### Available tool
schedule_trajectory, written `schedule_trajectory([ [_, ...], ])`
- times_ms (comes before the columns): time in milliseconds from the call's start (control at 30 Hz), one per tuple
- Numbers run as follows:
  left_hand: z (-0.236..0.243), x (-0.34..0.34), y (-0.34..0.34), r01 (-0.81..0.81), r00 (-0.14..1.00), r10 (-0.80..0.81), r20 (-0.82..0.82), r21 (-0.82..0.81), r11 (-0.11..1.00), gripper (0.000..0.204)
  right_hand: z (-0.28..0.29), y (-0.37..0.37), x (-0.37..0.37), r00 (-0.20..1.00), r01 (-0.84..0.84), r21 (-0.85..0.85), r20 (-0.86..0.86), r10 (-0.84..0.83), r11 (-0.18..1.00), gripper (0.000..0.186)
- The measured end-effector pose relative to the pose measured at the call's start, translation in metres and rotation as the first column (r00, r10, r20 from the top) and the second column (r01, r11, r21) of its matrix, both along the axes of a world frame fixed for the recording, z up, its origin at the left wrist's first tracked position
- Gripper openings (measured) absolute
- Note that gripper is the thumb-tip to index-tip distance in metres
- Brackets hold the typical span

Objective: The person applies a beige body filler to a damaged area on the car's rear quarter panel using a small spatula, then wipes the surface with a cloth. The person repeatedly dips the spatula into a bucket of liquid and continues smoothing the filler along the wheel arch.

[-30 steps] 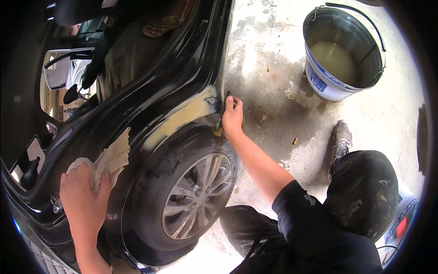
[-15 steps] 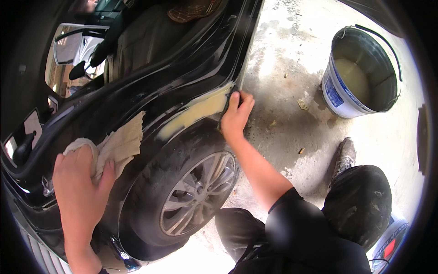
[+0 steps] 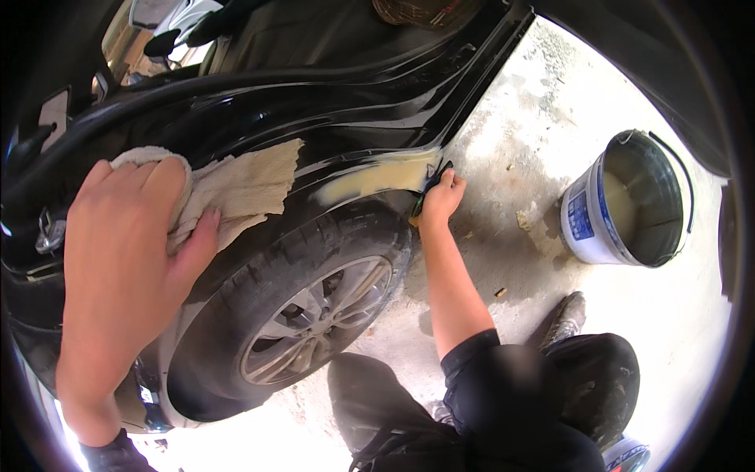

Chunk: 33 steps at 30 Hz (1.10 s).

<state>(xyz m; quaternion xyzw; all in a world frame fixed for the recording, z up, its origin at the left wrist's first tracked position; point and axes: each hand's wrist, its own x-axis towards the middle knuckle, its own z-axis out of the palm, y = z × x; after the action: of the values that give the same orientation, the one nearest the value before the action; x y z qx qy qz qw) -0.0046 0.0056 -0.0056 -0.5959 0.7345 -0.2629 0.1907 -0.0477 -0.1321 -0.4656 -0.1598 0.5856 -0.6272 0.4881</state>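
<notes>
The person is wearing a black shirt (image 3: 527,433), with the right sleeve (image 3: 470,354) ending near the elbow in a plain edge and leaving the forearm bare. A dark left sleeve (image 3: 118,455) is just showing at the lower edge. The left hand (image 3: 130,236) and right hand (image 3: 443,197) are both showing bare. Dark, loose trousers (image 3: 605,377) are covering the knees, pale smudges marking the right leg. A greyish shoe (image 3: 568,318) is looking scuffed and dusty.
</notes>
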Motion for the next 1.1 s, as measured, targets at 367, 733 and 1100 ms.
schedule_trajectory([
  [367, -0.001, 0.013, 0.002, -0.005, 1.0, 0.006, -0.027, 0.013, 1.0, 0.025, -0.016, 0.008, 0.003, 0.986, -0.044, -0.081, -0.164, 0.03, 0.996, 0.037],
  [733, 0.0, 0.023, 0.003, 0.025, 0.999, -0.025, 0.048, 0.001, 1.0, 0.027, 0.002, 0.011, 0.001, 0.987, -0.043, -0.054, -0.159, 0.034, 0.998, 0.036],
  [1100, 0.001, 0.028, 0.01, 0.049, 0.995, -0.051, 0.08, 0.023, 0.999, 0.031, 0.021, 0.014, -0.007, 0.997, -0.07, -0.154, -0.032, 0.066, 0.986, 0.038],
])
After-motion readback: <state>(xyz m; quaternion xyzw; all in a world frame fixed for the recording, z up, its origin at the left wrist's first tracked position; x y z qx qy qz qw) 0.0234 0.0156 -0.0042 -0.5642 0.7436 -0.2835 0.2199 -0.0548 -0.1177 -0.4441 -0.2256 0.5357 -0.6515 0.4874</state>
